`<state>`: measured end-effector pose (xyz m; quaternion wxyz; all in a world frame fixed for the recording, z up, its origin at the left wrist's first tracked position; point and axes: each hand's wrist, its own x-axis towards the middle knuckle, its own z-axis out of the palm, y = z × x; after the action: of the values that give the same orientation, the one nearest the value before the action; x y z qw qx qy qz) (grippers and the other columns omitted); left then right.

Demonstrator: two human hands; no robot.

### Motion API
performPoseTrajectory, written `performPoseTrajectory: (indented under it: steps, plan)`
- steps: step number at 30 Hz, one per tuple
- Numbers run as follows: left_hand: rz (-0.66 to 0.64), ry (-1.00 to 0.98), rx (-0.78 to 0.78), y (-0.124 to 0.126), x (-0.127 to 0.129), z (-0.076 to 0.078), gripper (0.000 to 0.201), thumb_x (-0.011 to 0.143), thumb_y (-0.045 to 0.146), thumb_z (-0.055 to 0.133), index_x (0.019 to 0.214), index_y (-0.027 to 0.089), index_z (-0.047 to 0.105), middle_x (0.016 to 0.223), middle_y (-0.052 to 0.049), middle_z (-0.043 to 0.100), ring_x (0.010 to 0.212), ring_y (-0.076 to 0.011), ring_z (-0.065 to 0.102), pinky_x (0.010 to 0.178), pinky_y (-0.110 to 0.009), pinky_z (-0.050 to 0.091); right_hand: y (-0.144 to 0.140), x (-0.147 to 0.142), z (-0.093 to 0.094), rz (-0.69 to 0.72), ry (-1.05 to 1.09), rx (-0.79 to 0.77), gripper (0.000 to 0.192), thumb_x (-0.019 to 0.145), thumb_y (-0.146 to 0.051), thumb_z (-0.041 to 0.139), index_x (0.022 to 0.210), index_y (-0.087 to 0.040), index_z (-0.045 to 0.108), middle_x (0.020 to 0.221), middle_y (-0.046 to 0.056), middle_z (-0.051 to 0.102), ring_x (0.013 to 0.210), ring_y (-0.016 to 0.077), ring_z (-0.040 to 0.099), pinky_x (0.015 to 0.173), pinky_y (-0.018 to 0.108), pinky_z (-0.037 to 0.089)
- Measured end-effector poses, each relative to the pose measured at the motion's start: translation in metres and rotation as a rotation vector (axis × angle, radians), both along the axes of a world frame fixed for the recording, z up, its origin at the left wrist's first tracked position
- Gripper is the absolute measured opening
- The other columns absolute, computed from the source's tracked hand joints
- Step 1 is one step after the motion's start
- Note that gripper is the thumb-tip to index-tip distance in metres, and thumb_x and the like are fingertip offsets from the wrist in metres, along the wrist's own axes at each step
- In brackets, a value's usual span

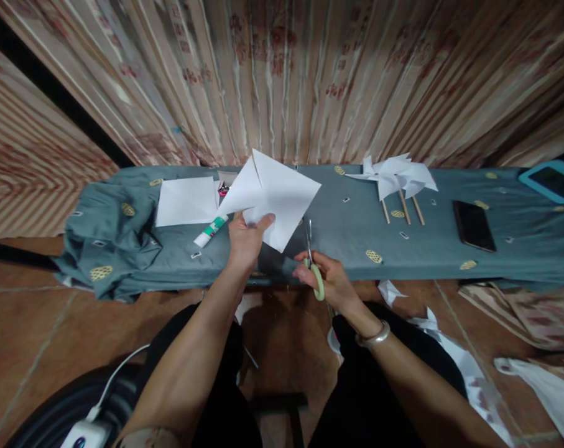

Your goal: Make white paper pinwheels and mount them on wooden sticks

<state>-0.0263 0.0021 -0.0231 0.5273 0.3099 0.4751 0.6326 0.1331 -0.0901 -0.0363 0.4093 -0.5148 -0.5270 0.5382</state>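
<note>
My left hand [249, 235] grips a square sheet of white paper [286, 193] near its lower edge, thumb on top. Slits run inward from two of the sheet's sides, at the upper left and lower left. In my right hand [327, 279] is a pair of scissors [318, 283] with pale green handles, blades pointing up and a little apart. The scissors are just right of the sheet's lower corner, not touching it. Left of the left hand lie a green and white glue tube [211, 230] and a stack of white paper [187, 200].
White paper pinwheels [400, 174] on wooden sticks lie on the grey-green cloth [337, 242] at right. Farther right are a dark phone [474, 225] and a blue-framed device [553, 180]. Paper scraps [468, 367] are on the floor. A patterned curtain [282, 81] hangs behind.
</note>
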Motion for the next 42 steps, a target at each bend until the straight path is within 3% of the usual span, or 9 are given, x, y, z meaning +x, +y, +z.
performPoseTrajectory:
  steps: [3, 8, 17, 29, 42]
  plan:
    - [0.064, 0.045, 0.130, 0.005, -0.001, -0.002, 0.027, 0.054, 0.020, 0.081, 0.078, 0.019, 0.067, 0.079, 0.001, 0.070, 0.079, -0.0180, 0.066, 0.083, -0.031, 0.051, -0.007, -0.002, -0.005, 0.109, -0.014, -0.049, 0.038, 0.075, -0.052, 0.070, 0.094, -0.020, 0.062, 0.069, -0.003, 0.060, 0.061, 0.0109, 0.053, 0.058, 0.024, 0.041]
    - [0.043, 0.100, 0.127, 0.004, 0.005, -0.005, 0.021, 0.056, 0.022, 0.081, 0.072, 0.019, 0.068, 0.079, -0.001, 0.071, 0.081, -0.0195, 0.067, 0.082, -0.031, 0.052, -0.008, -0.005, -0.012, 0.255, -0.039, -0.155, 0.036, 0.075, -0.051, 0.070, 0.089, -0.019, 0.063, 0.064, -0.004, 0.058, 0.055, 0.0084, 0.049, 0.053, 0.022, 0.037]
    - [-0.003, 0.054, 0.130, -0.004, 0.016, -0.002, 0.021, 0.055, 0.017, 0.080, 0.072, 0.016, 0.068, 0.073, -0.001, 0.070, 0.072, -0.0179, 0.065, 0.073, -0.029, 0.052, -0.001, -0.005, -0.002, 0.219, 0.056, -0.177, 0.042, 0.075, -0.058, 0.067, 0.084, -0.016, 0.065, 0.072, 0.003, 0.067, 0.063, 0.0119, 0.058, 0.061, 0.026, 0.048]
    - [-0.003, 0.074, 0.153, -0.002, 0.018, -0.005, 0.023, 0.051, 0.018, 0.079, 0.070, 0.015, 0.068, 0.068, 0.001, 0.070, 0.059, -0.0113, 0.059, 0.061, -0.023, 0.050, 0.000, -0.005, -0.005, 0.235, 0.017, -0.171, 0.042, 0.078, -0.057, 0.064, 0.084, -0.015, 0.065, 0.072, 0.003, 0.065, 0.062, 0.0114, 0.056, 0.059, 0.025, 0.044]
    - [-0.003, 0.115, 0.144, -0.004, 0.016, -0.004, 0.024, 0.051, 0.021, 0.079, 0.071, 0.014, 0.068, 0.069, 0.000, 0.070, 0.059, -0.0130, 0.060, 0.062, -0.025, 0.051, -0.001, -0.007, -0.008, 0.215, -0.001, -0.142, 0.037, 0.076, -0.055, 0.066, 0.083, -0.018, 0.065, 0.070, 0.000, 0.065, 0.061, 0.0100, 0.056, 0.058, 0.023, 0.042]
